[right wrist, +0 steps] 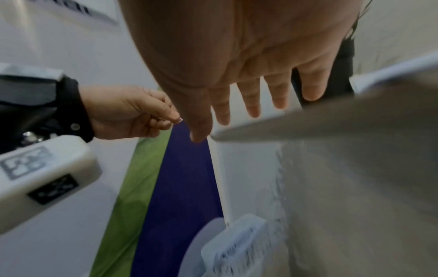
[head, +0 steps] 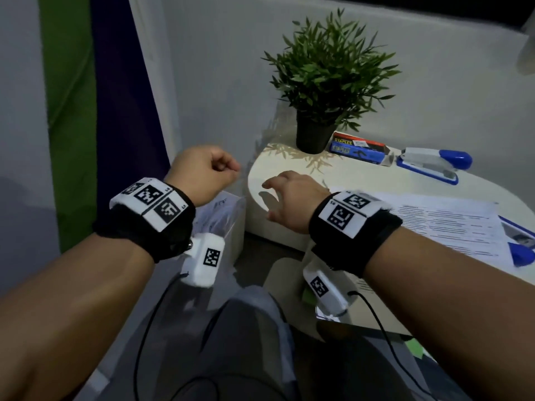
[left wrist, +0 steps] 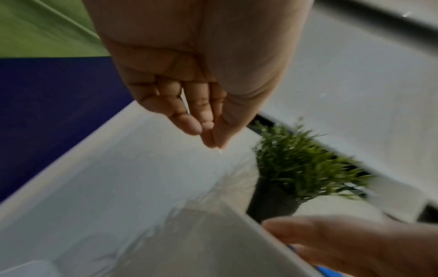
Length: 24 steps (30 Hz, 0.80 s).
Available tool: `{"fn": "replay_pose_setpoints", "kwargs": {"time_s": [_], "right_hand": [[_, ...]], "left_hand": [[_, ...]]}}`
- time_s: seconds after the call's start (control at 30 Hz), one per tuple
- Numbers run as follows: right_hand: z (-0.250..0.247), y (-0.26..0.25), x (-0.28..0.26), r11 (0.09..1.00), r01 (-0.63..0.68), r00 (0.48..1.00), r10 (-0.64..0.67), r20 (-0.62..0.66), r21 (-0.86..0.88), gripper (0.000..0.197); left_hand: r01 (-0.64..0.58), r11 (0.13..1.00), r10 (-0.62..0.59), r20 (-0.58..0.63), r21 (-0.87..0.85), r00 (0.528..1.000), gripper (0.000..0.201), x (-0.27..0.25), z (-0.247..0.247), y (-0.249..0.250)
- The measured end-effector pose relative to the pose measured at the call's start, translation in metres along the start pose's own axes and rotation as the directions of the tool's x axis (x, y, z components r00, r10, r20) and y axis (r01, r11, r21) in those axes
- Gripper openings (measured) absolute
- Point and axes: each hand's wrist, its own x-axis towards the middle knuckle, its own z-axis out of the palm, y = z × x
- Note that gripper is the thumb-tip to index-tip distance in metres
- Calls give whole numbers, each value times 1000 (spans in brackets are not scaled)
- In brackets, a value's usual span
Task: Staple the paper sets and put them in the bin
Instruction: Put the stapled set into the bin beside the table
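Observation:
My left hand (head: pixel 231 169) hovers left of the white table (head: pixel 289 175), above a translucent bin (head: pixel 231 209) that holds printed sheets. Its fingers are curled, and thumb and forefinger pinch a tiny pale staple (right wrist: pixel 180 119), also visible as a glint in the left wrist view (left wrist: pixel 220 151). My right hand (head: pixel 269 198) is open with spread fingers over the table's rounded left edge and holds nothing. Printed paper sets (head: pixel 448 224) lie on the table to the right of it. A blue and white stapler (head: pixel 434 163) rests at the back right.
A potted green plant (head: pixel 327 76) stands at the back of the table, with a box of staples (head: pixel 359 149) beside it. A blue object (head: pixel 524 253) lies on the papers at the right edge. Cables hang from both wrist cameras over my lap.

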Motion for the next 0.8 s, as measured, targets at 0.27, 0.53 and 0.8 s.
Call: {"fn": "replay_pose_setpoints", "kwargs": {"time_s": [0.27, 0.53, 0.8], "right_hand": [[49, -5, 16, 986, -80, 995, 86, 41, -145, 63], [53, -3, 16, 983, -66, 998, 66, -2, -173, 64], [51, -4, 15, 978, -75, 996, 81, 26, -195, 68]], "left_hand": [[411, 906, -404, -85, 103, 911, 6, 24, 14, -110], [562, 819, -566, -1, 117, 825, 15, 53, 55, -173], [586, 795, -591, -18, 159, 806, 7, 81, 81, -202]]}}
